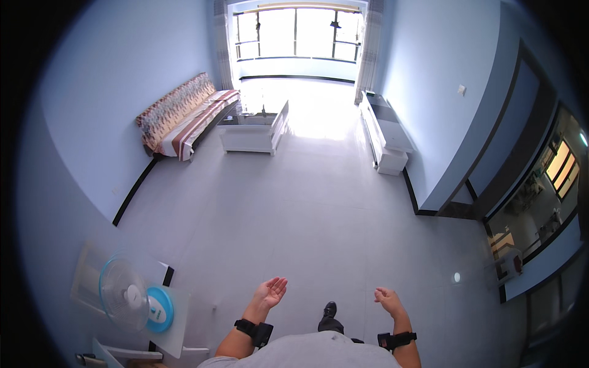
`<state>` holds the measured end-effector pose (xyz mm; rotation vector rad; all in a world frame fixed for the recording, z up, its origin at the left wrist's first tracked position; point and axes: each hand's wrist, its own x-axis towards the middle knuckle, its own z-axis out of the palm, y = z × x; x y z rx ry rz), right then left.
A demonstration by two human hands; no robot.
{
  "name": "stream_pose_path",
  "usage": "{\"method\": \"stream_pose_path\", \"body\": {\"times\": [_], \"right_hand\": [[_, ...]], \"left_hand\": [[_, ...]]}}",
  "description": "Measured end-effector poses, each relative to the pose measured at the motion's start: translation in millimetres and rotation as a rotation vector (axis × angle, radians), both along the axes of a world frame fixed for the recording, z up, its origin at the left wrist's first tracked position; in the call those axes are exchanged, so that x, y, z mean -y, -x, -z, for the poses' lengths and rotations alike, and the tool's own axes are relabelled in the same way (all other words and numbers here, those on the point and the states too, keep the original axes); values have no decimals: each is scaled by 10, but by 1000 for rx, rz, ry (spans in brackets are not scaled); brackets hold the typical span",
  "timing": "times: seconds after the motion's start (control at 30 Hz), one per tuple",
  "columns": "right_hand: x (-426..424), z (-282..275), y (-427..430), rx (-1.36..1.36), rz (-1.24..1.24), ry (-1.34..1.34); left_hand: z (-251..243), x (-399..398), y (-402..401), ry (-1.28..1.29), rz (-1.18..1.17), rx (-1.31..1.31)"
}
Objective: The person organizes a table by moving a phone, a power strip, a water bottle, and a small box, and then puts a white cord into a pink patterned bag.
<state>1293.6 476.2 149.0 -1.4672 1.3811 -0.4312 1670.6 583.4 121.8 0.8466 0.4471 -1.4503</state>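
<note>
My left hand [271, 292] is held out at the lower middle, palm upward, fingers apart, with nothing in it. To the right, my right hand [387, 301] has its fingers curled; whether they are fully closed cannot be made out, and no object shows in it. Each forearm wears a black strap with a small device. Between the hands, a black shoe [330, 309] stands on the grey tiled floor [317, 239]. The nearest object to my left hand is a blue and white electric fan [133, 296] on a small white table [179, 322].
A covered sofa [184, 115] lines the left wall beside a white coffee table [248, 139] with a dark top. A low TV cabinet [386, 133] stands along the right wall. Curtains flank a bright window [294, 34]. At far right, an opening [534, 198] shows another room.
</note>
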Motion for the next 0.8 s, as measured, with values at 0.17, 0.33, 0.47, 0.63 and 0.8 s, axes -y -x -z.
{"method": "stream_pose_path", "body": {"times": [0.17,0.33,0.47,0.63,0.8], "right_hand": [[1373,-54,6,-12,-15,71],[2588,-280,-557,31,-131,76],[3549,-320,-1024,39,-275,23],[4885,-280,-1609,47,-361,72],[6159,-268,-1900,7,-312,81]], "left_hand": [[-259,1436,97,49,92,39],[-284,2344,-299,143,20,103],[-229,2951,-601,37,-118,67],[-105,4009,-1261,40,-294,116],[-237,5560,-1504,45,-215,86]]}}
